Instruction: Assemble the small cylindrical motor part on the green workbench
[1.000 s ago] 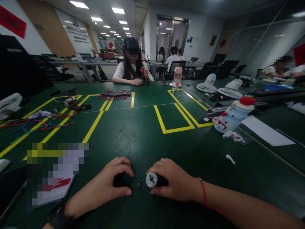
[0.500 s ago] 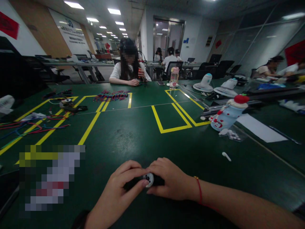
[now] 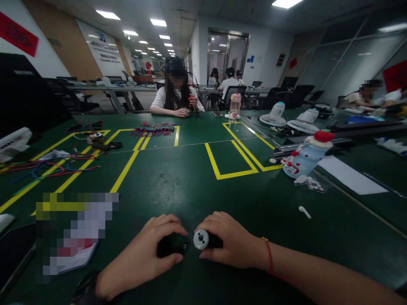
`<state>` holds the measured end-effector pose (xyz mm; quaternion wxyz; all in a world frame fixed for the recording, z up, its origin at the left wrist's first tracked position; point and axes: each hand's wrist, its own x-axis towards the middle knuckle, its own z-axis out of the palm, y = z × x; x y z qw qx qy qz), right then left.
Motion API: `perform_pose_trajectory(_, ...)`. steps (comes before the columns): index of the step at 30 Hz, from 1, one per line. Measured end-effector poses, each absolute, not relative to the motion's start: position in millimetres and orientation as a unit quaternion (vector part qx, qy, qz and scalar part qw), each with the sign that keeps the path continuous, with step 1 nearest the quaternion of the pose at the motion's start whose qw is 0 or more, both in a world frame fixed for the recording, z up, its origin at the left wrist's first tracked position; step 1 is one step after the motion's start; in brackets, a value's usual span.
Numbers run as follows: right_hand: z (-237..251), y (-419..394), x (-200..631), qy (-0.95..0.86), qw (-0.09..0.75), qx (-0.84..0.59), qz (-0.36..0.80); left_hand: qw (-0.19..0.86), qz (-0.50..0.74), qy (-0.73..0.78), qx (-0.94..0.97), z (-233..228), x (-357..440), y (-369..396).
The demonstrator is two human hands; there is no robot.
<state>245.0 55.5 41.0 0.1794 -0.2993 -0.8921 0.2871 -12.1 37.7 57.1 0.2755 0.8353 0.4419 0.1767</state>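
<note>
My right hand [image 3: 224, 237] is closed around a small motor [image 3: 201, 239], a dark cylinder whose round silver end, with small dark holes, points toward me. My left hand [image 3: 149, 243] curls around a black part [image 3: 173, 245] with a small pale ring on its end. Its outline is mostly lost in shadow, so I cannot tell its kind. A narrow gap separates the two pieces, low over the green table [image 3: 171, 190].
A blue snowman bottle [image 3: 302, 159] stands at right, near a bag of white bits [image 3: 310, 183] and a white earbud [image 3: 304, 212]. Wires [image 3: 152, 129] lie at left, before a person [image 3: 174, 95] seated opposite. A phone-like dark object [image 3: 17, 250] lies front left.
My left hand has drawn away to the left from the motor's silver end, opening a gap. My right hand keeps hold of the motor. The camera view has shifted slightly.
</note>
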Motion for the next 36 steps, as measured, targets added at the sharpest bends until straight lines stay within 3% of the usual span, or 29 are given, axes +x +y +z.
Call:
perform_pose_trajectory(5, 42, 56, 242, -0.889, 0.177, -0.305, 0.292, 0.265, 0.171, 0.425, 0.849, 48, -9, 43)
perform_pose_trajectory(11, 43, 56, 240, -0.889, 0.172, -0.31, 0.292, 0.304, 0.318, 0.431, 0.788, 60, 7, 37)
perform_pose_trajectory(36, 43, 52, 239, -0.893, 0.178, -0.314, 0.27, 0.342, 0.348, 0.425, 0.762, 68, 38, 20)
